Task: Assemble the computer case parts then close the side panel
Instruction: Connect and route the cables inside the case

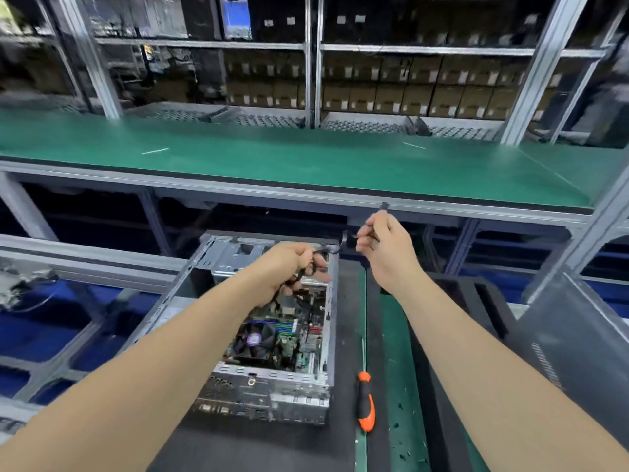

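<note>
An open computer case [211, 253] lies on its side on the work surface, its motherboard and CPU fan [253, 340] exposed. My left hand [287, 267] reaches over the case's far end and grips a bundle of black cables [299, 277] above the board. My right hand [384, 247] is raised to the right of the case and pinches a thin black cable end [384, 206] that sticks up past the fingers. A dark side panel [578, 335] stands at the right.
An orange-and-black screwdriver [365, 400] lies on the green mat [394, 352] right of the case, with small screws scattered near it. A long green bench [306, 158] spans the back under shelves of boxes. Metal frame rails run at left.
</note>
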{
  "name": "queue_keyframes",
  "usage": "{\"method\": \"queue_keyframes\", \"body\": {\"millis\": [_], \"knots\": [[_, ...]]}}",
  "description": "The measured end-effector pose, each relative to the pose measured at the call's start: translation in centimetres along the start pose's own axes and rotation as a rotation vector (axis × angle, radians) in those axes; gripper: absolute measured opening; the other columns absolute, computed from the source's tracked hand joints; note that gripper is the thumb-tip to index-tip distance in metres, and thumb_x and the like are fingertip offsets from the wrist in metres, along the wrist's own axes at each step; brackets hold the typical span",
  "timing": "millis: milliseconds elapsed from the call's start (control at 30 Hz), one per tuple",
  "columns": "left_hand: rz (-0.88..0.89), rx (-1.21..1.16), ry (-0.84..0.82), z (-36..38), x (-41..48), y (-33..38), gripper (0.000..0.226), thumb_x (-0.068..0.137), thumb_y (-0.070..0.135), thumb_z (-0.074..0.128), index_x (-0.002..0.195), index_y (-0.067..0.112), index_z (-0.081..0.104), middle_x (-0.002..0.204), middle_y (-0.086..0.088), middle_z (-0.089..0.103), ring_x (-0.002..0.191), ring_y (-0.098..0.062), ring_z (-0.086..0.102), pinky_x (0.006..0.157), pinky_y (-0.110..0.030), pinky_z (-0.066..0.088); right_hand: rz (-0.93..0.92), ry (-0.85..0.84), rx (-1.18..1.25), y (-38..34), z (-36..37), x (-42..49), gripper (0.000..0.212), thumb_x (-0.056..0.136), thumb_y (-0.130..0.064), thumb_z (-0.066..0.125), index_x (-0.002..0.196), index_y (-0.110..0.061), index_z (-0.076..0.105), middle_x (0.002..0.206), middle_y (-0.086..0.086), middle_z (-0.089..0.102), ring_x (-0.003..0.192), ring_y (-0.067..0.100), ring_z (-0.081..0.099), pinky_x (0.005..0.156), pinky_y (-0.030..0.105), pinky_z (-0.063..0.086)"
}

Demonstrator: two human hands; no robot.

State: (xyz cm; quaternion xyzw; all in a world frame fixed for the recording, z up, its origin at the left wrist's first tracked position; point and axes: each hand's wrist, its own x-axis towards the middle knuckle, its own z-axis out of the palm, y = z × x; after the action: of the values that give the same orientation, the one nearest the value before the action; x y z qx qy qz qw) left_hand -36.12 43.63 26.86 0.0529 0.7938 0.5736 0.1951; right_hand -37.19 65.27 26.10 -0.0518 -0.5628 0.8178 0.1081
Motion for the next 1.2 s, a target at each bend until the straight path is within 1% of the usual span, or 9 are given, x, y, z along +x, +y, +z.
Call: {"method": "queue_keyframes", "body": {"millis": [100, 233, 400, 500, 667, 900, 1000, 1067, 1200], "knots": [[0.079, 0.002, -0.191, -3.3, -0.8, -1.6, 0.027, 0.103, 0.039, 0.056, 0.109, 0.019, 0.073, 0.1, -0.003, 0.077, 0.047, -0.011, 0.032, 0.039, -0.02, 0.025, -0.012, 0.053, 0.314, -0.7, 3.0, 0.1, 0.034, 0.115, -0.033, 0.035, 0.089, -0.017, 0.051, 0.071, -0.004, 0.044, 0.059, 0.013, 0.034, 0.059, 0.023, 0.036], [0.195, 0.035, -0.323, -6.0, -1.5, -4.1, 0.043, 0.094, 0.051, 0.066, 0.112, 0.015, 0.051, 0.106, -0.004, 0.077, 0.045, -0.012, 0.027, 0.041, -0.023, 0.026, -0.115, 0.181, 0.473, -2.1, 6.0, 0.3, 0.033, 0.115, -0.032, 0.034, 0.092, -0.015, 0.052, 0.078, 0.0, 0.052, 0.055, 0.011, 0.034, 0.053, 0.019, 0.033], [0.293, -0.029, -0.409, -8.6, -1.7, -8.6, 0.028, 0.105, 0.036, 0.055, 0.102, 0.008, 0.049, 0.061, 0.005, 0.052, 0.044, -0.016, 0.022, 0.041, -0.023, 0.023, -0.034, 0.375, 0.571, -3.1, 7.5, 0.5, 0.037, 0.115, -0.039, 0.029, 0.094, -0.018, 0.052, 0.076, 0.0, 0.077, 0.037, 0.008, 0.036, 0.04, 0.017, 0.033], [0.293, 0.051, -0.267, -10.1, -1.0, -9.5, 0.026, 0.105, 0.029, 0.056, 0.091, 0.007, 0.057, 0.06, -0.01, 0.043, 0.042, -0.016, 0.027, 0.042, -0.024, 0.025, 0.062, 0.453, 0.481, -2.2, 7.9, 0.4, 0.043, 0.113, -0.046, 0.03, 0.092, -0.025, 0.06, 0.075, -0.012, 0.077, 0.046, 0.007, 0.045, 0.045, 0.018, 0.038], [0.536, 0.581, 0.016, -11.4, -0.5, -9.3, 0.036, 0.106, 0.038, 0.045, 0.073, 0.033, 0.058, 0.06, 0.012, 0.059, 0.056, -0.002, 0.051, 0.057, -0.025, 0.036, 0.141, 0.333, 0.56, -0.3, 7.6, 0.3, 0.044, 0.112, -0.049, 0.032, 0.091, -0.022, 0.061, 0.055, -0.01, 0.056, 0.034, 0.006, 0.036, 0.037, 0.015, 0.032], [0.836, 0.87, 0.013, -10.7, -0.5, -8.0, 0.027, 0.101, 0.049, 0.049, 0.079, 0.034, 0.047, 0.075, 0.015, 0.051, 0.073, -0.005, 0.049, 0.069, -0.03, 0.046, 0.174, 0.439, 0.572, 1.4, 6.9, 0.9, 0.038, 0.115, -0.035, 0.033, 0.09, -0.017, 0.056, 0.063, -0.002, 0.046, 0.033, 0.01, 0.028, 0.034, 0.019, 0.023], [0.758, 0.688, 0.058, -9.0, -0.4, -7.2, 0.03, 0.104, 0.036, 0.053, 0.074, 0.032, 0.052, 0.07, 0.012, 0.058, 0.074, -0.011, 0.054, 0.076, -0.033, 0.044, 0.156, 0.26, 0.625, 2.4, 8.1, 0.1, 0.021, 0.115, -0.023, 0.036, 0.109, -0.013, 0.053, 0.075, 0.004, 0.056, 0.045, 0.012, 0.049, 0.045, 0.023, 0.045], [0.59, 0.446, 0.014, -8.3, -0.3, -6.4, 0.03, 0.104, 0.032, 0.052, 0.076, 0.03, 0.062, 0.072, 0.006, 0.067, 0.067, -0.01, 0.06, 0.068, -0.032, 0.048, 0.102, 0.046, 0.409, 3.3, 8.6, -0.8, 0.021, 0.114, -0.026, 0.038, 0.119, -0.012, 0.053, 0.093, 0.009, 0.073, 0.076, 0.02, 0.073, 0.073, 0.034, 0.06], [0.46, 0.254, -0.153, -8.2, 0.6, -5.3, 0.028, 0.108, 0.024, 0.046, 0.089, 0.015, 0.065, 0.062, 0.002, 0.057, 0.063, -0.014, 0.053, 0.066, -0.03, 0.042, 0.078, -0.476, 0.025, 4.8, 8.1, -2.4, 0.043, 0.104, -0.041, 0.053, 0.134, -0.01, 0.057, 0.142, 0.015, 0.063, 0.13, 0.03, 0.062, 0.111, 0.046, 0.048]]}}
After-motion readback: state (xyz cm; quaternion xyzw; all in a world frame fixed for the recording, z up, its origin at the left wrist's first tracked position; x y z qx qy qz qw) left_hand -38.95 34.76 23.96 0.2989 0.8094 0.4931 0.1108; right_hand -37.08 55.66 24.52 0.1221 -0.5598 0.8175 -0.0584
